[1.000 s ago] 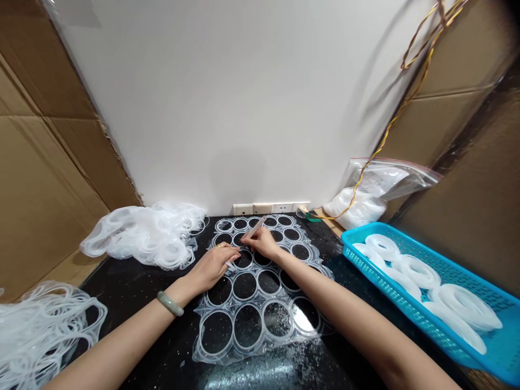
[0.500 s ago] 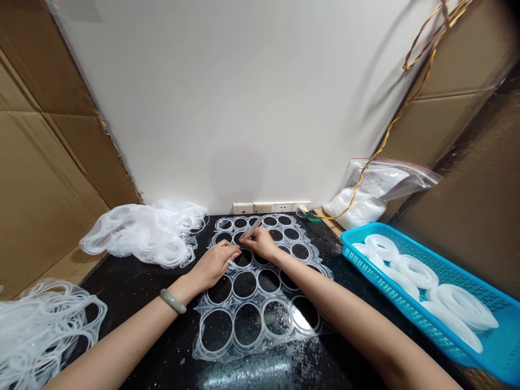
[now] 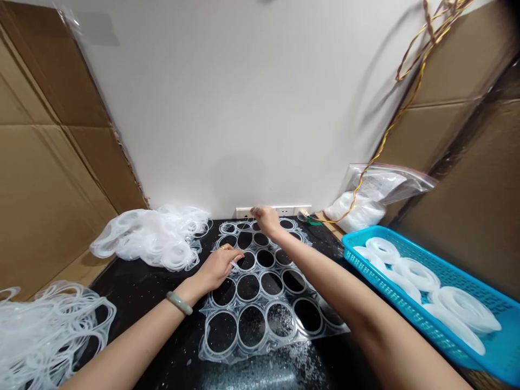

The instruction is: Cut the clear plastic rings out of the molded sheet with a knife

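A translucent, rubbery sheet of joined rings (image 3: 248, 346) lies flat on the black tabletop, its round openings in rows. At its left side, my left hand (image 3: 219, 266) is closed in a pinch, with a bit of the clear sheet showing under the fingertips. Farther back, my right hand (image 3: 266, 221) is raised over the far rows, fingers pinched together. From those fingers a thin translucent strip (image 3: 246, 221) seems to run down toward the sheet; its ends are hard to make out.
Two heaps of translucent scrap, a back one (image 3: 152, 238) and a front one (image 3: 52, 330), lie on the left. A blue basket (image 3: 410, 319) with stacked white rings (image 3: 463, 306) stands right. Behind are a clear bag (image 3: 359, 208), sockets (image 3: 285, 211), twisted wires (image 3: 385, 138) and cardboard (image 3: 60, 168).
My right hand has moved up and away from my left hand, toward the back wall. My left hand stays pinched at nearly the same place on the sheet. The view has shifted slightly.
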